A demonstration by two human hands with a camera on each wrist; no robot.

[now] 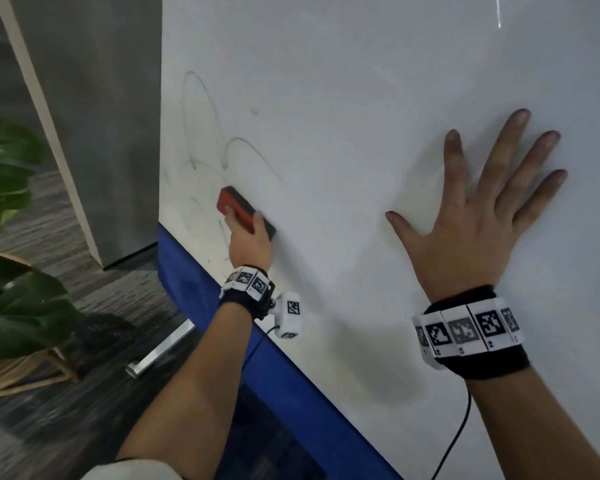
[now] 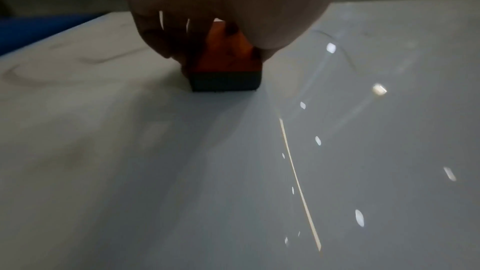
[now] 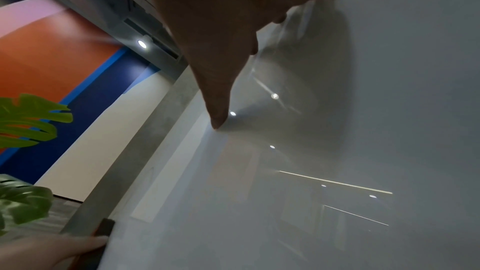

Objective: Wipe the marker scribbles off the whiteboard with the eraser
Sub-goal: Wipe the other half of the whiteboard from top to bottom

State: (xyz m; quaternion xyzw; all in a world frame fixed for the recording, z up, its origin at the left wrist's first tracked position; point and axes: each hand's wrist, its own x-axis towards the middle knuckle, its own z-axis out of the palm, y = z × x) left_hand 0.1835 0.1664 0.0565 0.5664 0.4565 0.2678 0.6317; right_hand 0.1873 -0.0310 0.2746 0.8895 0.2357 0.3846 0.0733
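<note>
The left hand (image 1: 248, 242) grips a red-backed eraser (image 1: 245, 215), fingers curled over one long side and the thumb on the other, with the dark felt face pressed flat against the whiteboard (image 1: 361, 98). The eraser sits near the board's lower left corner, tilted, its far end pointing up and left from the knuckles. Faint grey marker scribbles (image 1: 222, 157) loop above and to the left of it, the nearest strokes just beside the eraser's upper end, and a few thin marks run beside the hand toward the blue frame (image 1: 201, 292) along the board's bottom edge.

The left wrist view adds what the head view hides: the felt pad (image 2: 225, 81) meets the board with no gap under it, the fingers (image 2: 166, 36) wrap the red body from the left, and smudged grey streaks lie on the board to the left of the eraser.

The right hand (image 1: 478, 216) lies well apart to the right, fully spread and holding nothing, palm and straight fingers flat on bare board. The right wrist view shows its thumb (image 3: 218, 89) stretched out with the tip touching the surface, and the eraser's end (image 3: 105, 227) low in the corner.

Left of the board stand a grey column (image 1: 94, 116) and large green plant leaves (image 1: 7, 174) over a dark floor.
</note>
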